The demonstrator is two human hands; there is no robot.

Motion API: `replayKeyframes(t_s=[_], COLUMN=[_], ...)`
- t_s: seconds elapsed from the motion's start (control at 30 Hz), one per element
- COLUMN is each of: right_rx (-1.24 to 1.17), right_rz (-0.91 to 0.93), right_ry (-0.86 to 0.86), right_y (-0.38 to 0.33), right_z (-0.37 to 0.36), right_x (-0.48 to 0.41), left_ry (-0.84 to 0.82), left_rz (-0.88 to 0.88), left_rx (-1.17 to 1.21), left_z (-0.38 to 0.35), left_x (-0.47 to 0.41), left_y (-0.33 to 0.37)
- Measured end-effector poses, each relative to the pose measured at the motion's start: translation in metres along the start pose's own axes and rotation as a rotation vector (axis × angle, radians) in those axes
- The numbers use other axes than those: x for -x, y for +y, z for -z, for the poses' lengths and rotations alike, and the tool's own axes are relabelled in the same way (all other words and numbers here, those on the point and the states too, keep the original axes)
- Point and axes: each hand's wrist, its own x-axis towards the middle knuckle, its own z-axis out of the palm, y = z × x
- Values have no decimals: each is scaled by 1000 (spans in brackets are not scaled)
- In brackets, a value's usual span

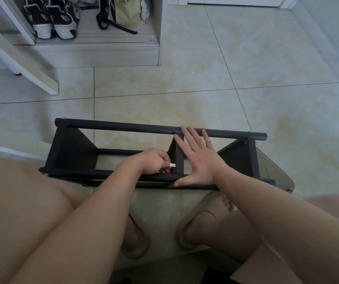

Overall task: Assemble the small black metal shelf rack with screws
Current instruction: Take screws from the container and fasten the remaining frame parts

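The small black metal rack (111, 126) lies on the tiled floor in front of my knees, with two long round bars and black side panels between them. My right hand (199, 158) lies flat with spread fingers over the middle divider (179, 160), fingertips reaching the far bar and thumb on the near bar. My left hand (154, 160) is curled just left of the divider and pinches a small silver tool (172, 165), whose tip points at the divider. Silver screw heads show at the far bar's ends.
A white cabinet (123, 52) stands at the back left with black-and-white shoes (52, 19) and a beige bag (129, 13) inside. A white slanted board (19, 58) leans at the left. My feet in tan sandals (203, 218) rest below the rack. A translucent grey piece (275, 171) sits at its right end.
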Motion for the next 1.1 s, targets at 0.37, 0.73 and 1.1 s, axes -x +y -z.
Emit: replayKeyframes(t_s=[0.37,0.73,1.1], right_rx=[7,1,-7], right_rz=[-7,-10,-9], right_ry=[-8,-16,-2], right_y=[-1,-1,-1], right_z=[2,2,2], right_x=[0,0,0], left_ry=[-87,45,88], left_rz=[32,8,-58], left_rx=[-167,1,-2], left_z=[3,12,1], left_x=[3,4,-1], left_y=[3,-2,3])
